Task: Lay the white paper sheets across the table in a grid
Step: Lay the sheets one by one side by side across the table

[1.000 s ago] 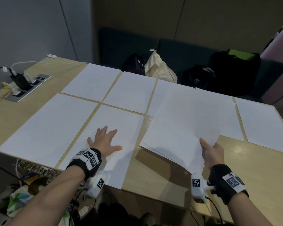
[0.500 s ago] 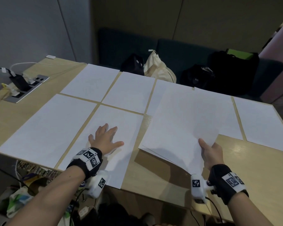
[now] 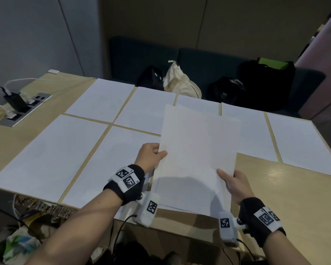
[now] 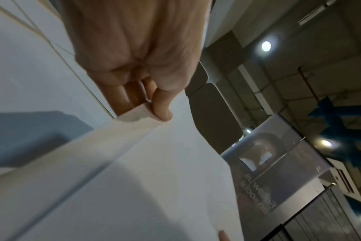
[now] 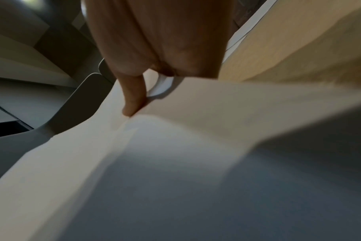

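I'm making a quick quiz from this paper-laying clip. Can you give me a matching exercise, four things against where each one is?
Things:
1. paper stack
2. power strip
3. cream bag
4. left hand

Places:
A. on the bench behind the table
B. held above the table's near edge
C. set into the table's far left
D. pinching the stack's left edge

Pairs: 1-B, 2-C, 3-A, 4-D

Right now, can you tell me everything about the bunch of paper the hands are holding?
The bunch of paper is a thin stack of plain white sheets, edges slightly fanned at the near end. It is held above the wooden table, tilted up and away from the person, over the gap in the near row. The left hand pinches its left edge, thumb on top. The right hand pinches its right edge nearer the person, bending the paper there.
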Motion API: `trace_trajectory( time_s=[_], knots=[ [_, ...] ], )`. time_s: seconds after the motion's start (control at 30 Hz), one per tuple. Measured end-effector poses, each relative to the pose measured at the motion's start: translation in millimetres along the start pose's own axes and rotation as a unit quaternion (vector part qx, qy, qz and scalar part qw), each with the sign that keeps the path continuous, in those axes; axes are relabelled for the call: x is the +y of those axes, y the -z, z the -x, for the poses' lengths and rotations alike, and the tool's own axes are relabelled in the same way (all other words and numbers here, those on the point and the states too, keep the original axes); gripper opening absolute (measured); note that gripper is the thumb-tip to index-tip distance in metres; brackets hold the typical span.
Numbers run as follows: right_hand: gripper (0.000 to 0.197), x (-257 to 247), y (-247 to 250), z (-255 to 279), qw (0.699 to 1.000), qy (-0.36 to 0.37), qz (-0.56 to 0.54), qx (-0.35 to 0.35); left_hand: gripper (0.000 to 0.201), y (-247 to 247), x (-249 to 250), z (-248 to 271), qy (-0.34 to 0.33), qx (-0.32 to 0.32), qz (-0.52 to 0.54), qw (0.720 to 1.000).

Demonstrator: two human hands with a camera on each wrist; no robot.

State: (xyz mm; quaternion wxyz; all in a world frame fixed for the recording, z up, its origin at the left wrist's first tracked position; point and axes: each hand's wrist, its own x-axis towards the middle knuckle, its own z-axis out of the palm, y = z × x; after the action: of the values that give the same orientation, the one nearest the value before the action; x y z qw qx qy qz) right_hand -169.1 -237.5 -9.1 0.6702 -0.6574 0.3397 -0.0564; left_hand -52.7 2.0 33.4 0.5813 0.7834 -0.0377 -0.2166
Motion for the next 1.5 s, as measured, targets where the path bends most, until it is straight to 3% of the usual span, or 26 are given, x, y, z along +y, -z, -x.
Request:
trace_trajectory(
  time_s=[0.13, 0.27, 0.43, 0.67, 0.87, 0.93, 1.0, 1.03, 1.07, 1.17, 1.23, 1.3, 1.37, 1.5],
  knots=[
    [0.013, 6, 14, 2, 0.999, -0.007, -0.031, 0.042, 0.041, -10, 2, 2, 0.037, 0.015, 0.060, 0.997],
    [0.004, 12, 28, 8, 0.996, -0.011, -0.058, 0.069, 0.029, -20, 2, 4, 0.060, -0.018, 0.096, 0.993],
    [0.021, 15, 46, 9, 0.987, -0.004, -0.069, 0.148, 0.027, -32, -6, 5, 0.073, -0.011, 0.098, 0.992],
    [0.038, 10, 89, 16, 0.967, 0.003, -0.088, 0.241, 0.043, -30, -35, 4, 0.078, 0.050, -0.103, 0.990],
    [0.038, 5, 111, 27, 0.958, 0.026, -0.117, 0.261, 0.034, -38, -45, 9, 0.038, 0.053, -0.194, 0.979],
    [0.030, 5, 116, 30, 0.957, 0.018, -0.121, 0.264, 0.038, -40, -46, 8, 0.024, 0.049, -0.231, 0.971],
    [0.006, 5, 118, 32, 0.958, 0.009, -0.128, 0.255, 0.043, -42, -48, 8, 0.014, 0.044, -0.273, 0.961],
    [0.003, 5, 119, 33, 0.957, 0.008, -0.134, 0.255, 0.045, -44, -49, 9, 0.006, 0.047, -0.295, 0.954],
    [0.005, 6, 121, 33, 0.956, 0.013, -0.137, 0.258, 0.046, -46, -49, 10, -0.011, 0.059, -0.321, 0.945],
    [0.038, 9, 124, 32, 0.954, 0.021, -0.138, 0.265, 0.046, -56, -42, 16, -0.083, 0.086, -0.398, 0.910],
    [0.040, 10, 126, 31, 0.954, 0.024, -0.139, 0.265, 0.047, -66, -36, 18, -0.110, 0.026, -0.416, 0.902],
    [0.039, 12, 127, 30, 0.955, 0.018, -0.143, 0.260, 0.054, -77, -35, 20, -0.121, -0.077, -0.439, 0.887],
    [0.035, 12, 127, 30, 0.955, 0.012, -0.132, 0.265, 0.067, -87, -39, 22, -0.097, -0.163, -0.459, 0.868],
    [0.038, 13, 128, 31, 0.957, 0.002, -0.123, 0.264, 0.080, -91, -46, 21, -0.052, -0.197, -0.485, 0.850]
  ],
)
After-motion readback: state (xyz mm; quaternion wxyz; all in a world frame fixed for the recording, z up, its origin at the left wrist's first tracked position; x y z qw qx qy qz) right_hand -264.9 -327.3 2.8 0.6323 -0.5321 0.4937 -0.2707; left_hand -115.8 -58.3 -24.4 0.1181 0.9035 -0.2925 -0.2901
